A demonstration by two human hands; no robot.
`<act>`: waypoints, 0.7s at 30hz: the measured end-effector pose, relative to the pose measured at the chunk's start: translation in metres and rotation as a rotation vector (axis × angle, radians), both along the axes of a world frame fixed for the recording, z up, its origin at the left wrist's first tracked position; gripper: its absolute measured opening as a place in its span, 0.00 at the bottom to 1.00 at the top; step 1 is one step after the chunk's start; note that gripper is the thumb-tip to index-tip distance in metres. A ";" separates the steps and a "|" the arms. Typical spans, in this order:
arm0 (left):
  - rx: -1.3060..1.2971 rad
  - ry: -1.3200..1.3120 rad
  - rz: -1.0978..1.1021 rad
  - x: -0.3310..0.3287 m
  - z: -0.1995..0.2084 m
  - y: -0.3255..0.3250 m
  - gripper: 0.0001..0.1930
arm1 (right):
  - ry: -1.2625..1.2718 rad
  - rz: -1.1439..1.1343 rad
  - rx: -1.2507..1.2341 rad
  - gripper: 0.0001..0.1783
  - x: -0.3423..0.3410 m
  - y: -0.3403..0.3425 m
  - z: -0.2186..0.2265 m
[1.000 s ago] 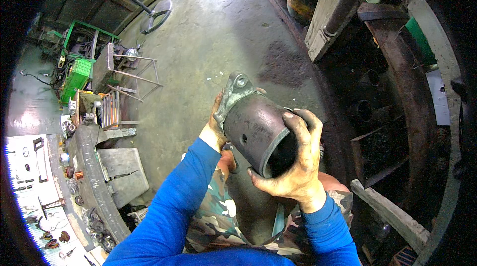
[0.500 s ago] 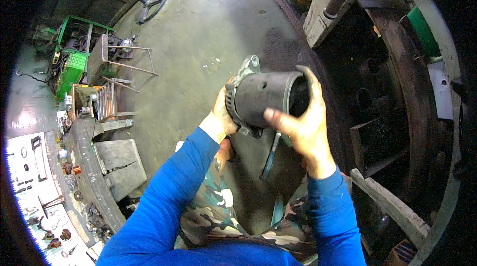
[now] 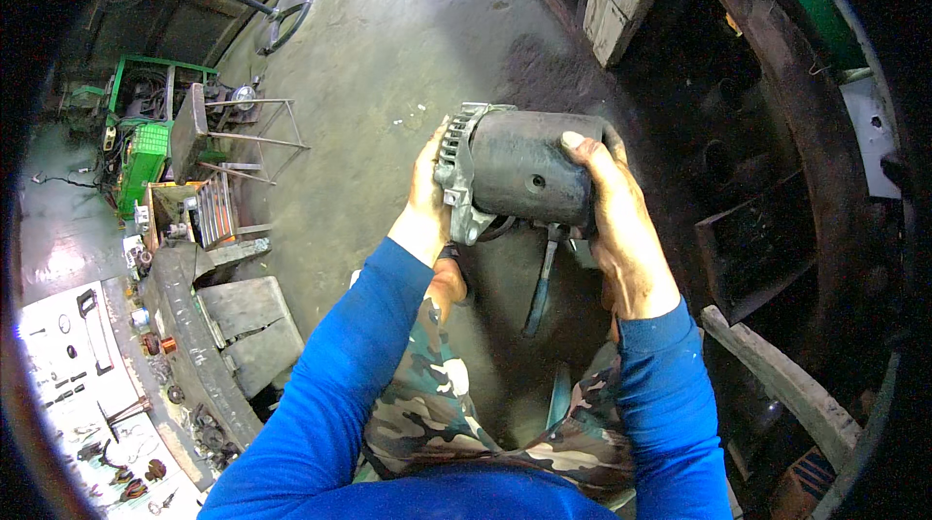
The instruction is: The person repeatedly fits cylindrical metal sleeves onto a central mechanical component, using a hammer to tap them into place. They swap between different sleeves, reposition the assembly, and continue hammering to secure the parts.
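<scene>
Between my two hands is an alternator [image 3: 532,166], held above the floor in front of my lap. Its black cylindrical casing has a small round hole, and a slotted silver-grey metal end [image 3: 461,161] sits on its left. My left hand [image 3: 424,198] is closed against that metal end, most of its fingers hidden behind it. At the other end, my right hand [image 3: 626,214] wraps round the black casing, thumb on top near the rim. Below it, a rod-like tool with a blue handle [image 3: 540,297] is partly hidden by the casing.
A workbench edge [image 3: 194,326] runs along my left, beside a white surface with several tools [image 3: 102,384]. Farther left stand a metal-legged stand [image 3: 248,136] and a green crate [image 3: 146,166]. Wooden beams [image 3: 777,384] and dark shelving border my right. Concrete floor [image 3: 369,64] stretches ahead.
The alternator has rolled and swung, so its hollow right end no longer shows and its hole sits lower. My right hand has closed round that end. The whole view has shifted slightly.
</scene>
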State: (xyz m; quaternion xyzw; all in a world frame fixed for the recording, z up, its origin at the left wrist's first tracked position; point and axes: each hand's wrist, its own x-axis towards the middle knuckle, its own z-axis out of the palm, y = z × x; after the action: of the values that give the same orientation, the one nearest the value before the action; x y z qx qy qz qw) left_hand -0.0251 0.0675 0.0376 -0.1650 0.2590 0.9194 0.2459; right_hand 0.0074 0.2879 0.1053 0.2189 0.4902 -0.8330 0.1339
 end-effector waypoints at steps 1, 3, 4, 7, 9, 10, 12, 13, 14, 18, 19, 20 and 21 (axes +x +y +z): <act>-0.042 -0.033 0.022 -0.001 -0.001 0.001 0.24 | -0.003 0.015 0.041 0.48 -0.001 0.002 0.000; -0.048 -0.068 0.007 -0.004 -0.003 0.002 0.25 | 0.093 0.165 0.261 0.60 0.002 0.009 0.004; -0.011 -0.063 -0.020 -0.004 -0.003 0.002 0.25 | 0.164 0.240 0.407 0.62 0.003 0.012 0.006; -0.056 -0.099 -0.026 -0.003 -0.001 0.000 0.24 | 0.445 0.312 0.688 0.64 0.008 0.012 0.015; 0.046 -0.097 -0.106 -0.001 0.001 -0.002 0.29 | 0.603 0.289 0.803 0.60 0.008 0.011 0.020; 0.064 -0.069 -0.140 0.001 0.001 -0.003 0.30 | 0.521 0.276 0.790 0.60 0.009 0.008 0.021; 0.031 -0.061 -0.173 0.005 -0.002 -0.003 0.31 | 0.361 0.211 0.776 0.60 0.010 0.004 0.022; 0.058 -0.057 -0.216 0.005 -0.004 -0.003 0.31 | 0.326 0.186 0.751 0.59 0.011 0.003 0.022; 0.172 -0.049 -0.271 0.004 -0.006 -0.003 0.32 | 0.290 0.159 0.725 0.58 0.011 0.002 0.021; -0.099 -0.099 -0.153 0.006 -0.017 -0.003 0.34 | 0.193 0.096 0.669 0.57 0.012 0.000 0.015; -0.054 -0.089 -0.100 0.006 -0.019 -0.004 0.35 | 0.173 0.080 0.641 0.56 0.012 -0.002 0.013; -0.030 -0.063 -0.039 0.009 -0.020 -0.005 0.37 | 0.139 0.058 0.489 0.53 0.012 -0.001 0.013; 0.021 -0.031 -0.058 0.010 -0.021 -0.006 0.35 | 0.101 0.044 0.374 0.50 0.011 -0.002 0.012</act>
State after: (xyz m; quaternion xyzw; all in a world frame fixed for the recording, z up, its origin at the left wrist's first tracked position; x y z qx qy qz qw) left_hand -0.0153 0.0616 0.0166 -0.1693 0.2503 0.9118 0.2779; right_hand 0.0188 0.2857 0.1171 0.1872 0.6473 -0.7341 0.0842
